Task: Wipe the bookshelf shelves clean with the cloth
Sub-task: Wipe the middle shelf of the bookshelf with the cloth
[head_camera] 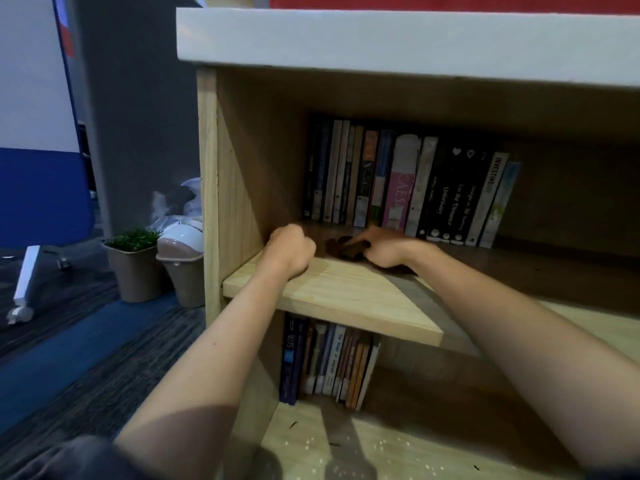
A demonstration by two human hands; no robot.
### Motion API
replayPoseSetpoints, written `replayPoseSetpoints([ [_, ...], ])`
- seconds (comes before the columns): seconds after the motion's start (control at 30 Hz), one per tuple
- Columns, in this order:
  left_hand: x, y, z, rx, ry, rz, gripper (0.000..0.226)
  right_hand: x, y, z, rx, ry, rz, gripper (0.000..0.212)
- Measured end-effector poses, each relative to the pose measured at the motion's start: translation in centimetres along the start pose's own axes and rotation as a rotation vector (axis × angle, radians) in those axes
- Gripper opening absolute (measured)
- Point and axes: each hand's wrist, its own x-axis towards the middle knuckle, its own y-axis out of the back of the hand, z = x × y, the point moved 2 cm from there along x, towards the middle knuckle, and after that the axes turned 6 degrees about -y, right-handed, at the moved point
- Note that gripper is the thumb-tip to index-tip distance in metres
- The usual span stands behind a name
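Both hands on upper shelf, cloth under right.

Right hand (382, 247) pressed onto dark brown crumpled cloth (348, 249), fingers clamped over it, mid-depth on pale wood-grain shelf (346, 299). Left hand (291, 249) curled into closed fist, holding nothing visible, near left side panel (239, 188). Upright row of books (408, 188) at far edge; bare board open to right and toward near edge. Lower shelf (398, 448) speckled with pale crumbs.
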Motion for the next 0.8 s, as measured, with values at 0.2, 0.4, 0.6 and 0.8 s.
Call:
replayPoseSetpoints([
  [0.2,-4.1,4.7,-0.1,-0.369,-0.075,0.078,0.03,0.3,0.0,-3.2,0.066,0.015,-0.05,0.034],
  [0.4,-5.3,7.4,-0.7,-0.359,-0.176,0.163,0.031,-0.7,-2.0,-9.4,0.229,0.341,-0.075,0.05],
  [0.6,-5.6,4.1,-2.6,-0.217,-0.166,0.071,0.025,-9.5,-0.8,-7.2,0.289,0.584,-0.128,0.055],
  [0.8,-6.3,3.1,-2.7,-0.021,-0.216,-0.026,0.024,-15.7,1.8,-4.5,0.347,0.517,-0.056,0.056],
])
